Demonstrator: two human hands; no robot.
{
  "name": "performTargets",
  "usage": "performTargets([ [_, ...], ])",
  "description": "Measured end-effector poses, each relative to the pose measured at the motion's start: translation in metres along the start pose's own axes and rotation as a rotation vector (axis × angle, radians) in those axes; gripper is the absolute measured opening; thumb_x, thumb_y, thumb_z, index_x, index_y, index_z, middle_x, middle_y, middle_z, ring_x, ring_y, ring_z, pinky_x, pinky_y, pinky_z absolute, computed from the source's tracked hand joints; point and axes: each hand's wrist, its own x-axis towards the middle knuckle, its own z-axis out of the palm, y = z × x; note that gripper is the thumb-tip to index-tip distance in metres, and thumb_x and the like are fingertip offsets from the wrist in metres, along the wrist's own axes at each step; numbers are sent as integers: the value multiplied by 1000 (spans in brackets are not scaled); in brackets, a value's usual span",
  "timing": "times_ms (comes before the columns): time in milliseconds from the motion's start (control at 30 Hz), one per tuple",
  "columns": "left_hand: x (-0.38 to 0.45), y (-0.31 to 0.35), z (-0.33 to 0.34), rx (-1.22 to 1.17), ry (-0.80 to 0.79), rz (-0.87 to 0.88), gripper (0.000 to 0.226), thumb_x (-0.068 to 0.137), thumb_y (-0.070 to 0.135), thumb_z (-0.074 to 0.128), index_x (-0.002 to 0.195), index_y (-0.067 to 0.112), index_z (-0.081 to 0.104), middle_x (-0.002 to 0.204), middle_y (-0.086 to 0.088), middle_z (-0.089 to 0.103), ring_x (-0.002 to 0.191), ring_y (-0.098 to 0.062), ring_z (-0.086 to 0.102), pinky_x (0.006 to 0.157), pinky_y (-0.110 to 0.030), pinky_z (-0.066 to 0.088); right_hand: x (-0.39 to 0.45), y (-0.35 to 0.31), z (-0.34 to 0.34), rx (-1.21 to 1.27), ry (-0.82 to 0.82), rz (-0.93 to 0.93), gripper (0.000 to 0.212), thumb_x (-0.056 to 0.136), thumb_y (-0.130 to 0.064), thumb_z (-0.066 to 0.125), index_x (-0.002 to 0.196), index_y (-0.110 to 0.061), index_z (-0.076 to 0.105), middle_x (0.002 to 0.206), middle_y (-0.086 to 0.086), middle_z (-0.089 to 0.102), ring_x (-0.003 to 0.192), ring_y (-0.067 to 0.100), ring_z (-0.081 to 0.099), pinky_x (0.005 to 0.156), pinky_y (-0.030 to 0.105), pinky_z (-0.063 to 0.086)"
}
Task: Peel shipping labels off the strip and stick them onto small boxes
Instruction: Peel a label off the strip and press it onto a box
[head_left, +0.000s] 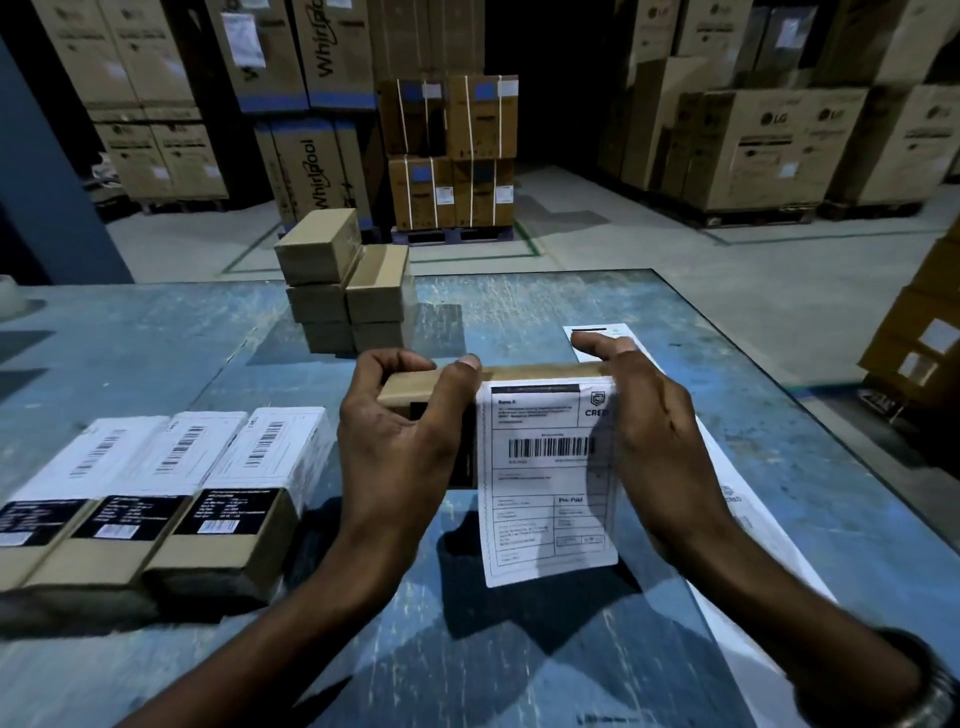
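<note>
Near the table's (156, 332) left edge lie three labelled boxes (171, 493). At the middle, the left hand (400, 441) grips a small box (415, 389); the right hand (654, 441), fingers nearly straight, presses the label (540, 478) on. Its lower half hangs free and may crease if pressed unevenly.

Head camera looks forward and down, close over the table (156, 332).
</note>
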Motion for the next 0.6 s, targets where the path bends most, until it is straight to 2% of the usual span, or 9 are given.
performTargets([
  [33,3,-1,-1,2,4,-24,41,82,49,83,101,21,60,90,-5,76,83,-25,78,68,-64,64,1,-1,-1,25,-8,33,45,110,-65,32,128,-47,69,102,-48,67,106,-23,60,100,12,45],
  [67,6,-1,-1,2,8,-58,36,82,50,80,98,23,61,87,-5,77,82,-26,78,70,-66,63,2,-2,-1,51,-26,67,57,101,-80,30,129,-50,70,118,-34,72,119,-11,63,112,32,47],
  [133,10,0,-2,-9,7,-128,36,86,53,82,96,26,60,82,-3,77,76,-24,75,72,-67,63,3,-1,0,87,-74,95,79,83,-99,32,134,-50,66,133,-13,74,129,11,65,117,55,43],
  [233,8,7,-2,-25,-59,-175,57,76,69,81,104,24,59,81,0,76,74,-21,76,71,-54,66,4,1,0,45,-112,104,83,73,-100,58,134,-43,65,136,-3,73,130,21,66,114,58,48],
  [300,7,12,-4,-24,-139,-160,61,77,69,80,110,23,57,82,-1,76,74,-18,76,65,-43,66,6,1,-2,90,-88,131,59,80,-86,69,118,-39,72,123,-2,77,122,23,71,111,60,50],
  [367,8,15,-8,-32,-207,-158,60,77,60,81,114,20,56,88,-3,76,74,-15,76,63,-34,65,8,-1,-3,160,-107,208,40,95,-71,63,105,-34,77,111,-3,81,111,23,76,109,58,51],
  [500,16,11,-12,-31,-206,-116,28,90,33,77,109,15,65,94,-4,77,84,-18,73,72,-36,59,9,-3,-7,262,-164,363,57,108,-66,39,91,-37,86,109,5,83,94,22,81,100,49,56],
  [533,19,10,-12,-57,-181,-136,19,92,29,75,105,17,68,93,-3,77,84,-18,72,71,-36,57,11,-2,-9,291,-179,385,61,109,-66,36,96,-34,86,112,9,82,94,24,81,102,49,55],
  [600,22,9,-14,-127,-171,-223,9,94,28,72,101,22,69,94,-1,79,82,-15,74,65,-32,58,14,-2,-11,276,-218,372,62,106,-72,33,126,-32,77,124,8,79,111,29,78,110,56,52],
])
